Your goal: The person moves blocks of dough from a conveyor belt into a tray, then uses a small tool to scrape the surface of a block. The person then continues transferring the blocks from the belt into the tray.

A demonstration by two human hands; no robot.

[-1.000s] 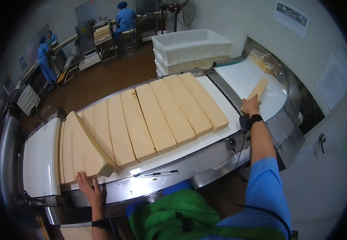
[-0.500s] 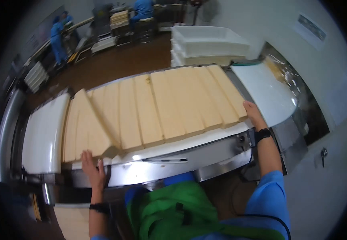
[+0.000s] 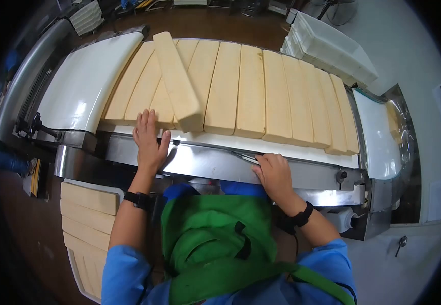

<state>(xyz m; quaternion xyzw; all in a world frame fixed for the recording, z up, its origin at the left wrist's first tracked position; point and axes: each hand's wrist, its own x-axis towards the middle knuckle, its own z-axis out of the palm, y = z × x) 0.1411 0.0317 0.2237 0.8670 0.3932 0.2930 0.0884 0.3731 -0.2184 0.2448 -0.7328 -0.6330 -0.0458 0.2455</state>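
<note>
A row of long pale-beige blocks (image 3: 251, 91) lies side by side across the white belt (image 3: 312, 152) in front of me. One loose block (image 3: 177, 81) rests slantwise on top of its neighbours towards the left. My left hand (image 3: 149, 140) has its fingers stretched out at the near ends of the blocks, left of the slanted one. At the metal front edge, my right hand (image 3: 276, 175) is closed with thumb and fingers on the right end of a thin, dark-and-light pen-like tool (image 3: 243, 156).
White curved covers (image 3: 85, 84) flank the belt at the left, with a metal roller beyond. Below left, a white tray (image 3: 78, 274) holds more pale blocks. Stacked white crates (image 3: 332, 48) stand behind at the right. A metal rail (image 3: 205, 165) runs along the front.
My right hand has left the right end of the row and come to the pen-like tool on the front edge. My left hand stays by the block ends. The view has turned and tilted down.
</note>
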